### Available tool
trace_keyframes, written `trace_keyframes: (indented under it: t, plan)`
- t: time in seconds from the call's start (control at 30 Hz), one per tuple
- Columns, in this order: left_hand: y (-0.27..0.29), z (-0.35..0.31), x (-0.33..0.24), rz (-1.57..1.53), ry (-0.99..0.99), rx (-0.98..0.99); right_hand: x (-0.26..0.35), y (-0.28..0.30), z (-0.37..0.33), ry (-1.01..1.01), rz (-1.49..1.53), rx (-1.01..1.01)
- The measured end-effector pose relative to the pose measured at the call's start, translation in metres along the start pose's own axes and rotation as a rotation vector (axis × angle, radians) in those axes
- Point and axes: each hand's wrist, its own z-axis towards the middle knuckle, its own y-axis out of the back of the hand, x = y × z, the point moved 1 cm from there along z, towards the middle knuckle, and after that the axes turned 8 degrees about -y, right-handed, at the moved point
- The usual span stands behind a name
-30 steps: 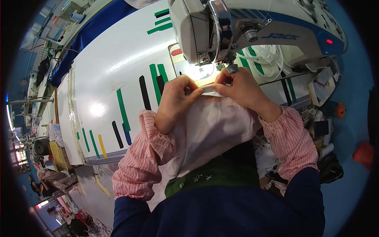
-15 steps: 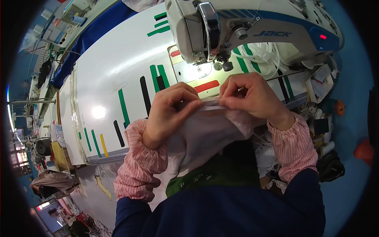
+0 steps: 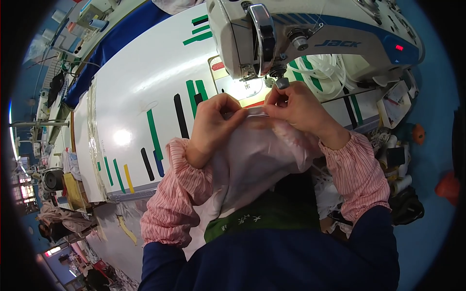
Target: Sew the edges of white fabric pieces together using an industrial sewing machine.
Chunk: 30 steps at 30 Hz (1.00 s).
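Between my two hands a pale pink cloth (image 3: 257,150) is stretched by its upper edge, the rest of it hanging down over the table's front edge toward my lap. My left hand (image 3: 216,123) pinches that edge between thumb and fingers. A short way to the right, my right hand (image 3: 303,111) pinches the same edge. Just beyond my hands is the sewing machine (image 3: 238,43), its lamp lighting the needle plate (image 3: 247,89). The fold at the cloth's edge is partly hidden by my fingers.
Green, black and yellow tape strips (image 3: 154,133) mark the white tabletop (image 3: 131,97). Coiled white elastic or tape (image 3: 323,70) lies under the machine's arm. A small white box (image 3: 394,104) sits at the right edge, with thread spools (image 3: 400,184) below it. A blue cloth (image 3: 114,46) runs along the far left.
Both hands have moved a little farther away, toward the needle area, carrying the cloth's edge with them. The pinch of each hand stays on the cloth.
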Motion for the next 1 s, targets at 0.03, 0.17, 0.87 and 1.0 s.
trace_keyframes:
  t: [0.03, 0.17, 0.87, 1.0]
  plan:
    - [-0.002, 0.003, 0.003, 0.017, 0.026, -0.001, -0.002, -0.002, 0.004, -0.021, -0.013, 0.004]
    - [-0.009, 0.013, 0.012, 0.164, 0.031, -0.042, -0.011, -0.011, 0.019, 0.06, -0.11, -0.156]
    - [-0.003, 0.062, 0.043, 0.283, 0.074, 0.014, -0.011, -0.006, 0.044, 0.569, -0.287, -0.511]
    - [-0.004, 0.062, 0.047, 0.202, 0.061, -0.009, -0.019, -0.006, 0.049, 0.637, -0.306, -0.524]
